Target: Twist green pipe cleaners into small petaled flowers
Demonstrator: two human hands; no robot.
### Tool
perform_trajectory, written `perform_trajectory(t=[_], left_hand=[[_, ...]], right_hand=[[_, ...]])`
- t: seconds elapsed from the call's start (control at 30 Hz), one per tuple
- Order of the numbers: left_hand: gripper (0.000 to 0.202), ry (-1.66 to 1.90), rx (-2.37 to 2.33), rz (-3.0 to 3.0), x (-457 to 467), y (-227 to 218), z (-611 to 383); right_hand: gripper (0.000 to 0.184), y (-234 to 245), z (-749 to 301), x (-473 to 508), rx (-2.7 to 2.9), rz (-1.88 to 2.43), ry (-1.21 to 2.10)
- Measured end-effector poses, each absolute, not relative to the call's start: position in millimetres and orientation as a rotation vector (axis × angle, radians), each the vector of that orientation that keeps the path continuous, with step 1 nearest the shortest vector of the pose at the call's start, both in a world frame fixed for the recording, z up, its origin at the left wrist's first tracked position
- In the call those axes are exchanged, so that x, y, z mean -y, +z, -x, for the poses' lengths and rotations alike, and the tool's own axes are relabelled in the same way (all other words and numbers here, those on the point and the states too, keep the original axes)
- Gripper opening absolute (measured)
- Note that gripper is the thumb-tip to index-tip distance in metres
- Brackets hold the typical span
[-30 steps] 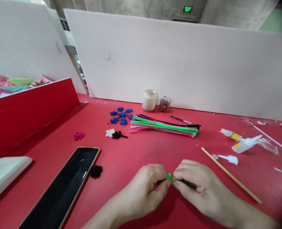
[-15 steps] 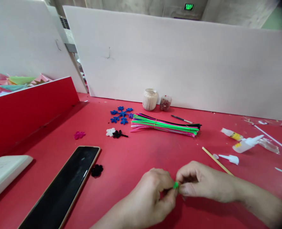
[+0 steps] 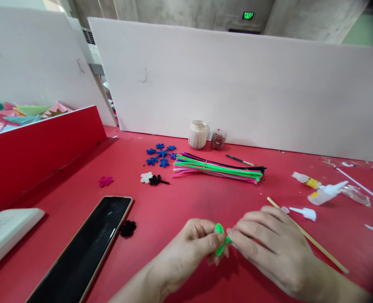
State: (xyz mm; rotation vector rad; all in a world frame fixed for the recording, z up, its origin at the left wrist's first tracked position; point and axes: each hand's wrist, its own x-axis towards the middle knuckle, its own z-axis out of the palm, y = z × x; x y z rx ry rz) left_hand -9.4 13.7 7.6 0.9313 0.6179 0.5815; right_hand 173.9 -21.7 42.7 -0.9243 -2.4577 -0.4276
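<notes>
Pinching the green pipe cleaner (image 3: 219, 240) from both sides, we hold it low over the near edge of the red tabletop (image 3: 180, 198), between the phone (image 3: 85, 244) and the wooden stick (image 3: 318, 246). Left hand (image 3: 189, 248): thumb and forefinger closed tight on the piece. Right hand (image 3: 268, 246): fingers (image 3: 236, 237) narrow, nipping the other end.

Half a second ago only a small green nub showed between the fingertips; now a curled green loop stands clear of them. The right hand has turned, its back now facing up and lying across the stick.

Unmoved since then: the bundle of pipe cleaners (image 3: 218, 168) well beyond the hands, the black flower (image 3: 128, 228) just beside the phone, the blue flowers (image 3: 160, 153) farther back, and the glue bottles (image 3: 325, 191) off to the right.
</notes>
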Motion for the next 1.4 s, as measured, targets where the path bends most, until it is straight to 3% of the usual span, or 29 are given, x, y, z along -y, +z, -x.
perform_trajectory(t=[0.17,0.3,0.57,0.73,0.9,1.17,1.27,1.4], left_hand=[[0.025,0.54,-0.574,-0.876,-12,7,9],[0.029,0.538,-0.605,-1.063,-12,13,9],[0.026,0.484,-0.642,-1.874,-14,30,15],[0.018,0.427,-0.64,-2.323,-11,33,17],[0.015,0.368,-0.631,-2.379,-13,32,16],[0.031,0.455,-0.685,-1.618,-14,17,11],[0.034,0.459,-0.716,-1.427,-15,13,13],[0.035,0.495,-0.757,-1.337,-16,15,14]], right_hand=[[0.033,43,-175,22,2.486,0.876,-0.442],[0.023,42,-171,20,2.501,0.955,-0.226],[0.018,51,-164,23,2.29,1.369,0.733],[0.021,40,-164,20,1.754,1.453,1.512],[0.016,31,-166,18,1.302,1.427,1.878],[0.025,41,-168,14,1.477,1.431,1.783],[0.03,50,-172,14,1.695,1.465,1.455],[0.02,59,-176,19,1.988,1.5,0.885]])
